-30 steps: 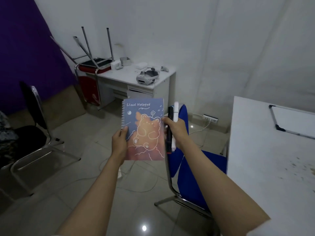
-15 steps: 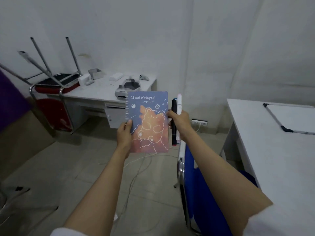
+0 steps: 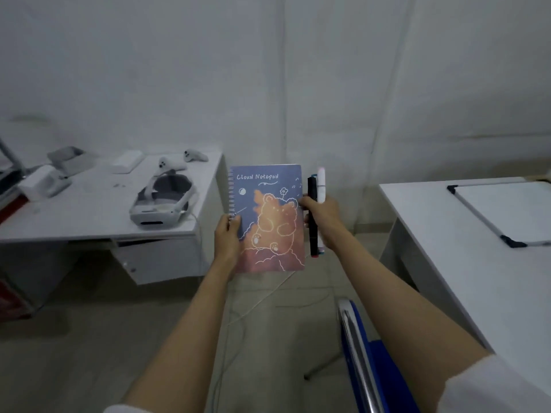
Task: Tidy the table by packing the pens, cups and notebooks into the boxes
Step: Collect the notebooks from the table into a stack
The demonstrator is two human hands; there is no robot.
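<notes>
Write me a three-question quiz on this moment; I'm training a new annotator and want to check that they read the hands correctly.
1. True or false: the notebook lies flat on the right table.
2. Which hand grips the pens? A) left B) right C) neither
3. Fill in: the headset rests on the ____ desk.

Key
1. False: the left hand holds it upright in the air by its spiral edge.
2. B: the right hand grips a black and a white pen, and its thumb touches the notebook's other edge.
3. Left.
</notes>
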